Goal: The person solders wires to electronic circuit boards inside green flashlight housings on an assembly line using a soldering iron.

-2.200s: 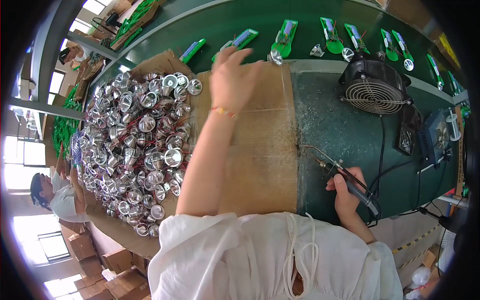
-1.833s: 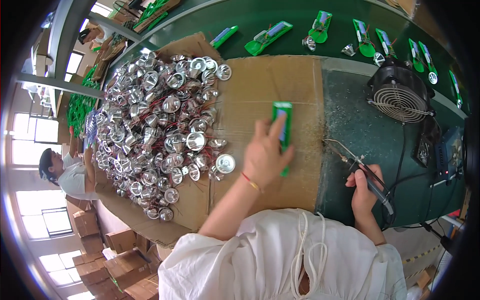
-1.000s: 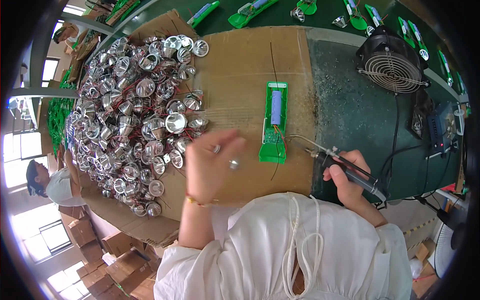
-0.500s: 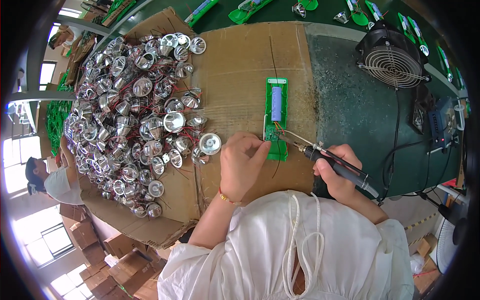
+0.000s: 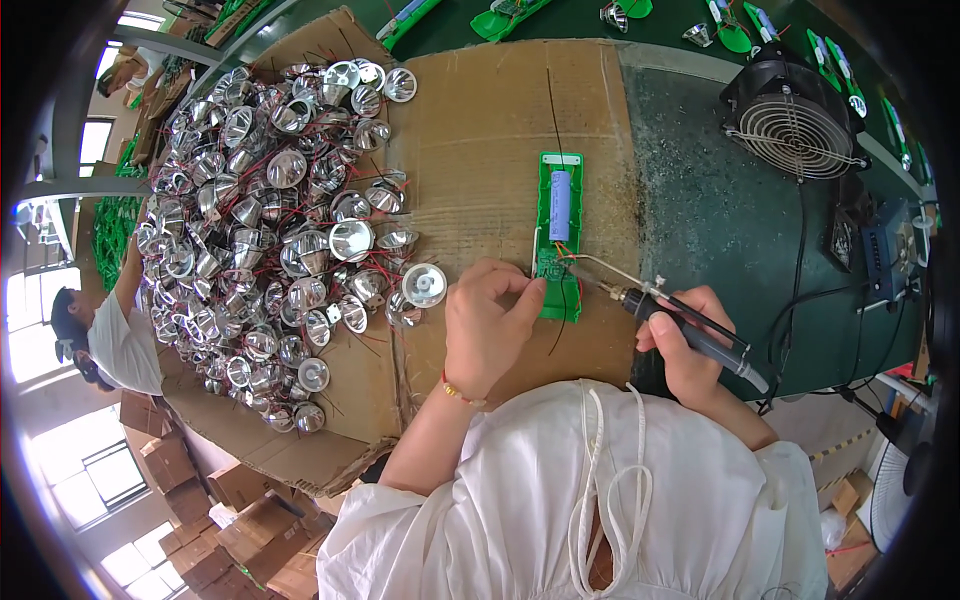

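1. green plastic makes the long housing (image 5: 545,218), which lies open on the brown cardboard (image 5: 480,150), its long axis near twelve to six o'clock.
2. inside it, the lilac battery (image 5: 560,205) sits toward twelve and the circuit board (image 5: 552,267) toward six, with thin wires (image 5: 561,247) between them.
3. the left hand (image 5: 487,318), at seven to eight o'clock of the housing, has thumb and forefinger tips pressed together by the board; what is between them, i cannot tell.
4. the right hand (image 5: 687,345), at four o'clock, is curled round the soldering iron (image 5: 705,348); whether its tip touches the board, i cannot tell.
5. the housing is probably light and stiff, the battery its heaviest part, smooth and perhaps slippery. the wires look soft, their joints fragile.
6. best hold: both long side walls beside the battery, away from wires and the likely hot tip.
7. the heap of silver reflectors (image 5: 290,255) is at nine.
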